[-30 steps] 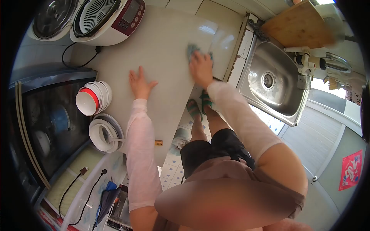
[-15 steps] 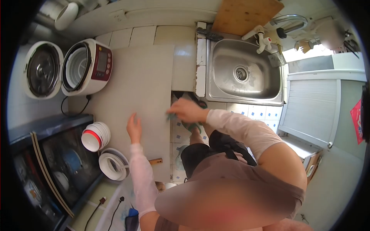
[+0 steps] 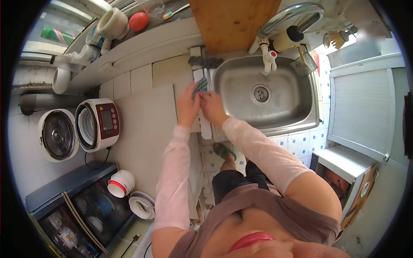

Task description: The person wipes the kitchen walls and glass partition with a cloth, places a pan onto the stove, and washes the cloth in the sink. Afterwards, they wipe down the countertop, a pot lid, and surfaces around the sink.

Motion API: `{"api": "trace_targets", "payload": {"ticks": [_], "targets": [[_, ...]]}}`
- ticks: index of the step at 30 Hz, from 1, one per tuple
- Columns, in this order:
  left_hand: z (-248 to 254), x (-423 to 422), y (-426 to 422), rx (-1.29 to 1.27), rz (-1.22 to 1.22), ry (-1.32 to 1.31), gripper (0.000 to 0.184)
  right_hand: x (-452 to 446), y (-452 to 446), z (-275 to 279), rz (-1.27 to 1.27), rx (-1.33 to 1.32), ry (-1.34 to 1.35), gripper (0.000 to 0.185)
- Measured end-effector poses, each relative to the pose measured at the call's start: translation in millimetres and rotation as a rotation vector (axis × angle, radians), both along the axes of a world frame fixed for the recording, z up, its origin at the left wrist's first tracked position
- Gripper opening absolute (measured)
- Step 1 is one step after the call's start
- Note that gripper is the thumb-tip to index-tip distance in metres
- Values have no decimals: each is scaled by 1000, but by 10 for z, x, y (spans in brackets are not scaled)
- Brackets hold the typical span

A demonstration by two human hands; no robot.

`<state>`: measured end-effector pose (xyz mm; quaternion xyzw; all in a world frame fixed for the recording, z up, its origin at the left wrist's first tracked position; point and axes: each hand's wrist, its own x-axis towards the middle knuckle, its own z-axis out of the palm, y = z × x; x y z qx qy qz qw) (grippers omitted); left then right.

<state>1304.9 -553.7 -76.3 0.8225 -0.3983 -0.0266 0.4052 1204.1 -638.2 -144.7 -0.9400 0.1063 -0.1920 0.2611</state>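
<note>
A small blue-green striped cloth [image 3: 201,85] is held up at the left edge of the metal sink [image 3: 275,107]. My left hand [image 3: 188,104] grips it from the left, fingers closed. My right hand [image 3: 213,108] meets the left one at the cloth's lower edge, its fingers pinched together. Both hands are over the tiled strip between the board-like tabletop [image 3: 142,129] and the basin. Part of the cloth is hidden behind the fingers.
A white tap [image 3: 268,61] and a curved metal spout [image 3: 297,10] rise behind the sink, beside a wooden board [image 3: 232,26]. An open rice cooker [image 3: 100,124], stacked bowls [image 3: 122,180] and a dark-framed cabinet [image 3: 86,206] are on the left.
My view has shifted toward the sink. The right hand has carried the cloth from the table's edge to the sink's left side. My left hand has left the tabletop and joined it.
</note>
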Motion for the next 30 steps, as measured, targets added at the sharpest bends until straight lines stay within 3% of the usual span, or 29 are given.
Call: {"api": "trace_targets", "payload": {"ticks": [4, 7, 8, 11, 12, 15, 18, 21, 25, 30], "targets": [[-89, 459, -1064, 193, 44, -574, 34, -334, -93, 1, 132, 67, -98, 41], [-343, 693, -1176, 518, -155, -441, 33, -464, -258, 11, 240, 112, -24, 49], [-261, 681, -1163, 309, -177, -402, 27, -486, -314, 66, 268, 116, -1, 51], [-153, 611, -1131, 24, 250, -40, 32, -470, -409, 144, 300, 118, 5, 48], [-109, 711, -1124, -51, 292, -121, 32, -458, -415, 149, 302, 119, 3, 46], [583, 647, -1459, -489, 336, 377, 39, -444, -427, 105, 323, 123, -14, 48], [897, 760, -1793, -710, 187, 274, 53, -443, -459, 89, 355, 109, -7, 53], [1032, 964, -1870, -389, 110, 157, 61, -469, -439, 132, 329, 149, -15, 52], [1150, 883, -1765, -431, -5, 642, 35, -472, -393, 130, 316, 115, 6, 52], [1077, 464, -1473, -640, 151, 616, 28, -446, -296, 45, 312, 61, 40, 55]]}}
